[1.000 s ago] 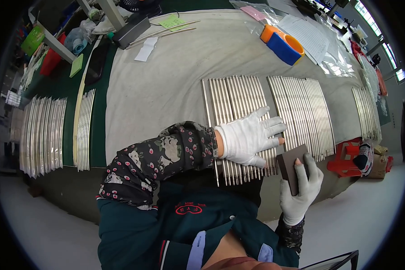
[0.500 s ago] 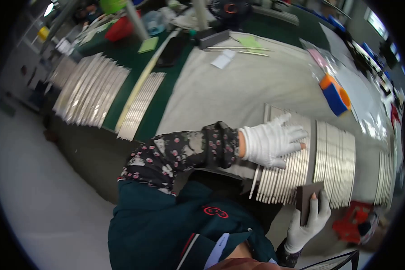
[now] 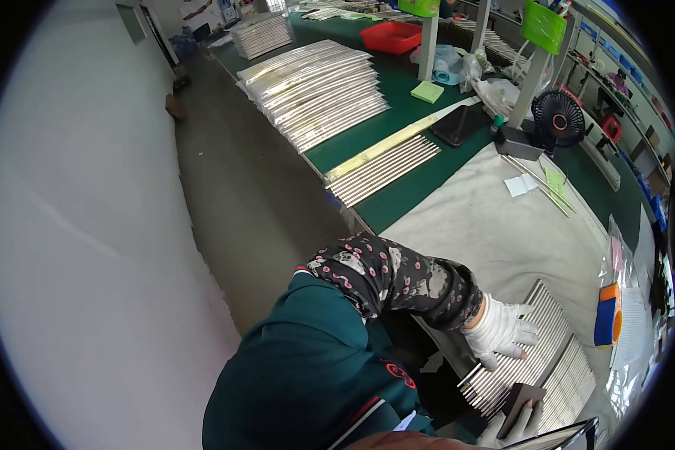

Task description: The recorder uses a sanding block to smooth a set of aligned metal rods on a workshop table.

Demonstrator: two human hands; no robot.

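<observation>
My left hand (image 3: 500, 330), in a white glove with bare fingertips showing, lies flat with fingers spread across a row of thin silvery metal rods (image 3: 549, 319). The rods lie side by side on a pale cloth. My right hand (image 3: 523, 426), gloved too, is closed around a dark brown rectangular block (image 3: 519, 403) at the near ends of the rods. Beside this row, to the right, is a second row of similar rods (image 3: 576, 375). The lower part of my right hand is partly hidden by a glasses frame at the bottom edge.
Wrapped bundles of rods (image 3: 322, 90) lie on the green tabletop (image 3: 420, 176) at far left, near a smaller row of rods (image 3: 386, 169) and a black phone-like slab (image 3: 459, 124). A fan (image 3: 558, 120), a red tray (image 3: 391, 37) and an orange-and-blue tape roll (image 3: 607, 315) stand farther off.
The view has swung left, so the table and both hands appear lower and farther right. My left hand stays spread on the rods, and my right hand still grips the block.
</observation>
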